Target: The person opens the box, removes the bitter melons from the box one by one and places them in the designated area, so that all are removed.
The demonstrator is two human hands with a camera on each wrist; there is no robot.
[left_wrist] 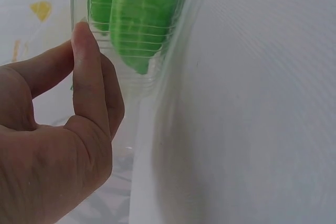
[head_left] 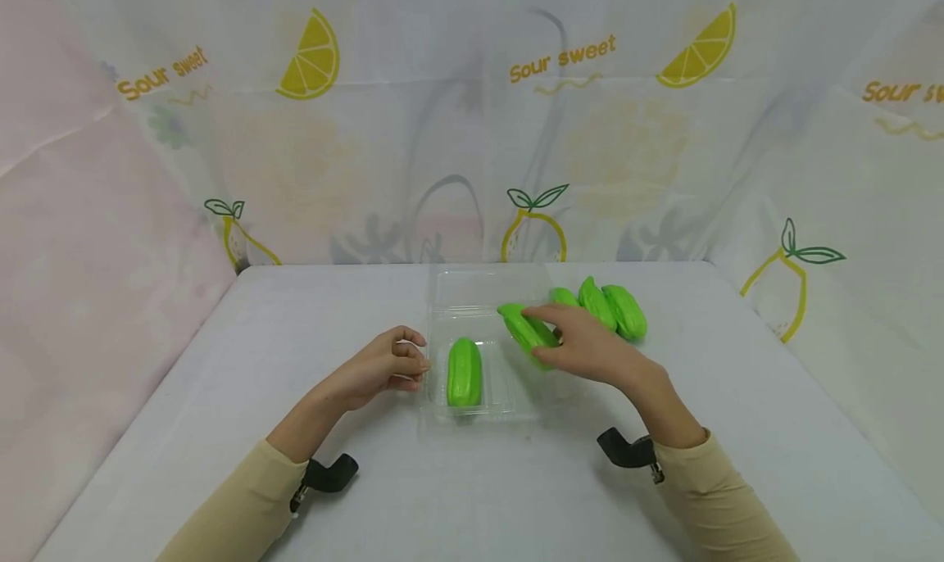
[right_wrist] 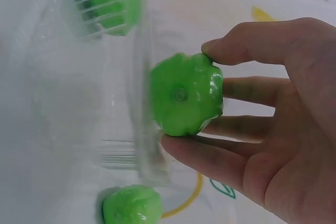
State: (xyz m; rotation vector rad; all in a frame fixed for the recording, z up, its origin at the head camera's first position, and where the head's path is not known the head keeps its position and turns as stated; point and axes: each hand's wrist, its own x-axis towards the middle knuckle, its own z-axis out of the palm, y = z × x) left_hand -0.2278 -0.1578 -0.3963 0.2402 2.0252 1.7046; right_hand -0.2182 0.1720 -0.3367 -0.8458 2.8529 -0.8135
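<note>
A clear plastic box [head_left: 498,378] stands with its hinged lid [head_left: 479,287] folded back away from me. My left hand [head_left: 379,369] pinches the box's left rim between thumb and fingertips, as the left wrist view shows. Inside, at the left, lies one bright green, ridged toy bitter melon [head_left: 464,373]. My right hand [head_left: 590,345] grips a second bitter melon [right_wrist: 181,95] by its sides, thumb opposite the fingers. That melon is tilted, its pointed end away from me, and overlaps the box's right side in the head view.
Three more bitter melons [head_left: 625,312] lie side by side at the back right, partly behind my right hand. A white cloth covers the table [head_left: 332,480]. Lemon-printed curtains [head_left: 383,136] rise behind it and at both sides. Black camera mounts [head_left: 627,449] hang from both wrists.
</note>
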